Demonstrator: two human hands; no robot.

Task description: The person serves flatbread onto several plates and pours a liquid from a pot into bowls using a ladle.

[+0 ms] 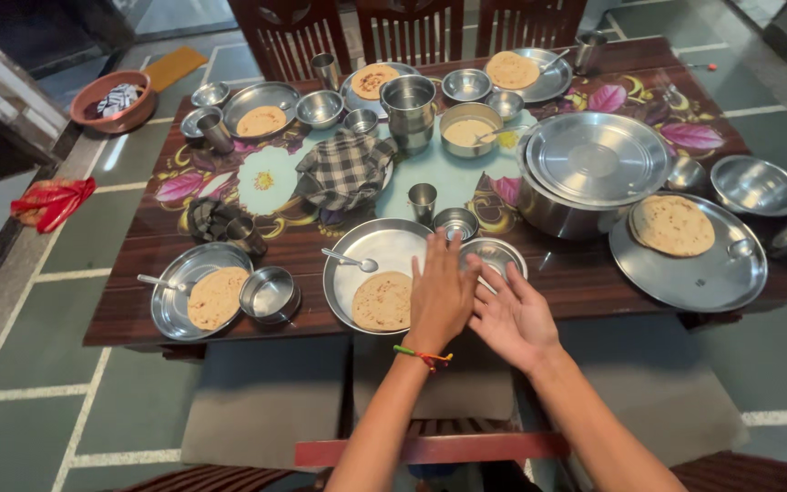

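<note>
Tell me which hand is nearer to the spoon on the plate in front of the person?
Left. The left hand lies over the plate's right edge, just right of the spoon. The right hand is farther right, beside the small bowl.

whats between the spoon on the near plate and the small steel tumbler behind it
Only bare surface: the near plate, then a strip of table, between the spoon and tumbler. The head view shows it.

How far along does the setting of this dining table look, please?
Mostly laid: steel plates carry flatbreads, including the near plate with its flatbread and spoon. In hand: the left hand and right hand rest open at the small steel bowl beside that plate. Left: that bowl looks empty, and the big lidded pot is covered.
</note>
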